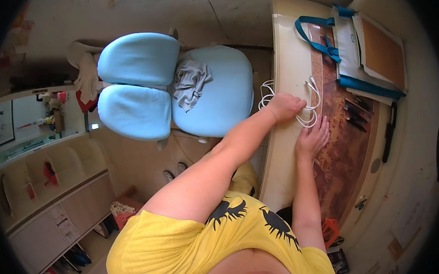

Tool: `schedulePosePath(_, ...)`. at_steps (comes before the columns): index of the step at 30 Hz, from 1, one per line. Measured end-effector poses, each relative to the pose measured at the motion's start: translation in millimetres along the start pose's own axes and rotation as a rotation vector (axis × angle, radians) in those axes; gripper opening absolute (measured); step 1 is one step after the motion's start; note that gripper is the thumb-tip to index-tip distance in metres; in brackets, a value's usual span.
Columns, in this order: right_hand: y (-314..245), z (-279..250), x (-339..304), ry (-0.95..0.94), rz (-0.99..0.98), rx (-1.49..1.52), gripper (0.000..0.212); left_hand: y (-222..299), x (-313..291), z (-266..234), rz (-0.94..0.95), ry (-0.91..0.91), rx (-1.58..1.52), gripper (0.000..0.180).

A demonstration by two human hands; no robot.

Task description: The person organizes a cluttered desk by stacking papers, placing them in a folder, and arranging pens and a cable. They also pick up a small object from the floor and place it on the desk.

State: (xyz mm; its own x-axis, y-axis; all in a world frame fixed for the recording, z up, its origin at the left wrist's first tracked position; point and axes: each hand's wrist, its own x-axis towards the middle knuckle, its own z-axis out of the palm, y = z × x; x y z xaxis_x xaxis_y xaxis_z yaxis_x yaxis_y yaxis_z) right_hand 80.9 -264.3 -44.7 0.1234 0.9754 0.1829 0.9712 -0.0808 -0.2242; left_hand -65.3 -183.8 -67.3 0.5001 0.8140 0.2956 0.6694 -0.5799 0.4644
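Observation:
A white cable lies in loose loops across the desk's edge, with its plug end near the middle of the desk top. My left hand is closed around part of it, and more loops hang past the edge beside the blue chair. Just to the right, my right hand rests on the desk with its fingers stretched out, close to the lowest loop. Whether those fingertips touch the cable is hard to tell.
A light blue chair with a grey cloth on its seat stands left of the desk. Toward the desk's far end lies a white and teal bag with papers. Several dark pens lie right of my hands. Shelves stand at the left.

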Motion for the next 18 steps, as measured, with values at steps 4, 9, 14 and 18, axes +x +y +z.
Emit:
schedulePosePath(4, 5, 6, -5, 0.039, -0.008, -0.019, 0.047, 2, 1, 3, -0.003, 0.027, -0.036, 0.006)
schedulePosePath(9, 2, 10, -4, 0.086, -0.065, -0.015, 0.042, 2, -25, -9, -0.180, 0.231, -0.389, 0.008)
schedulePosePath(14, 7, 13, -6, 0.126, -0.106, -0.063, 0.042, 18, -143, -48, -0.616, 0.138, -0.845, 0.013)
schedulePosePath(18, 4, 14, -9, 0.130, -0.094, -0.079, 0.042, 16, -286, -102, -0.790, 0.048, -0.838, 0.014)
